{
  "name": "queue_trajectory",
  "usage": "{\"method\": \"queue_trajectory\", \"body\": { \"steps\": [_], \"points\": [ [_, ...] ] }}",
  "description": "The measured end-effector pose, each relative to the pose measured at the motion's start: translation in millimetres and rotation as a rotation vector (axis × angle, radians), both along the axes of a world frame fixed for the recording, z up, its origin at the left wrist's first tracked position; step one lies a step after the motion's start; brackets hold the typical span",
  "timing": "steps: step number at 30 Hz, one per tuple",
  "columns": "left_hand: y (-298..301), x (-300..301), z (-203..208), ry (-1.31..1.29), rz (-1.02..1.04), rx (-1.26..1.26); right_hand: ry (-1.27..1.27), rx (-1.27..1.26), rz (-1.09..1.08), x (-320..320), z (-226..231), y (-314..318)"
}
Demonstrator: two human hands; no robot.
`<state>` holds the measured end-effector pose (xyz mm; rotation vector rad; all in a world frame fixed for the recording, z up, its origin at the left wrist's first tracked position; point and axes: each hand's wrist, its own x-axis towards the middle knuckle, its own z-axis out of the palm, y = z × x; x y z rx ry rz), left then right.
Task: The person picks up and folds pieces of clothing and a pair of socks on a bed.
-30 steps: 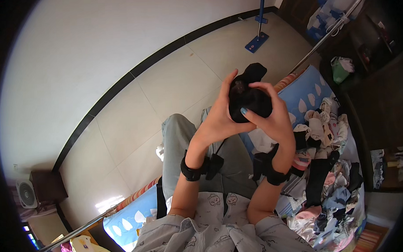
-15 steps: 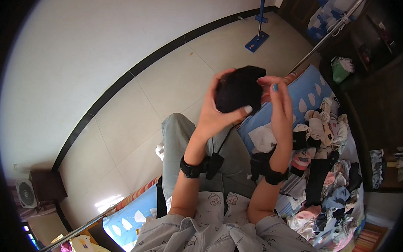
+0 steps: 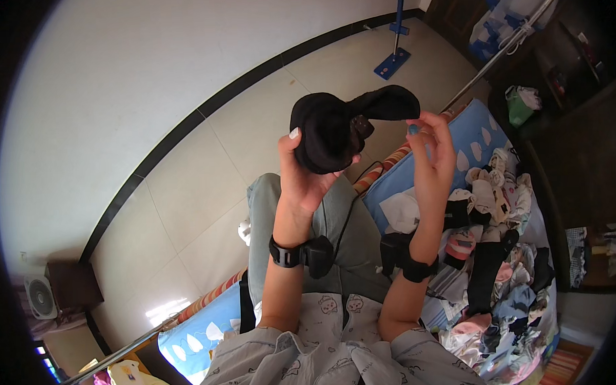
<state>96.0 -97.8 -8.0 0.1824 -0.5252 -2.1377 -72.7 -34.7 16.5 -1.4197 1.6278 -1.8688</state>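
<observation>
In front of me, above my knees, a black sock bundle [image 3: 319, 134] is bunched into a rounded wad. My left hand [image 3: 300, 169] grips the wad from below, its thumb on the near left side. A flat strip of the black cloth stretches out to the right. At that strip's end, the fingertips of my right hand [image 3: 434, 144] pinch the edge. Part of the left fingers is hidden behind the wad. Black bands with small boxes sit around both wrists.
To my right, a heap of socks and small clothes [image 3: 487, 274] covers the blue patterned bedding [image 3: 416, 168]. A blue flat mop [image 3: 393, 64] stands on the tiled floor ahead. A metal rail [image 3: 480, 71] rises at the far right, beside dark shelves. A fan [image 3: 40, 297] sits at far left.
The black sock bundle has turned and shifted left with my left hand. A strip of it is now drawn out to the right, pinched in my right hand.
</observation>
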Motion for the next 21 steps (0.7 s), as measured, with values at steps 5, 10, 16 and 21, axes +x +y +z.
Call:
{"method": "queue_trajectory", "body": {
  "steps": [5, 10, 16, 21],
  "points": [
    [0.0, -0.4, -0.9, -0.035, -0.022, 0.04, 0.042, -0.084, -0.029, 4.8, 9.0, 3.1],
    [3.9, 0.8, 2.2, -0.079, -0.013, 0.029, 0.108, -0.142, -0.149, 5.8, 11.9, 2.7],
    [0.2, 3.7, -8.1, 0.095, -0.101, -0.007, 0.028, 0.062, -0.052, 11.3, 16.0, 7.7],
    [-0.7, 3.9, -10.5, 0.054, -0.174, 0.018, -0.063, -0.007, -0.033, 11.7, 13.7, 9.0]
  ]
}}
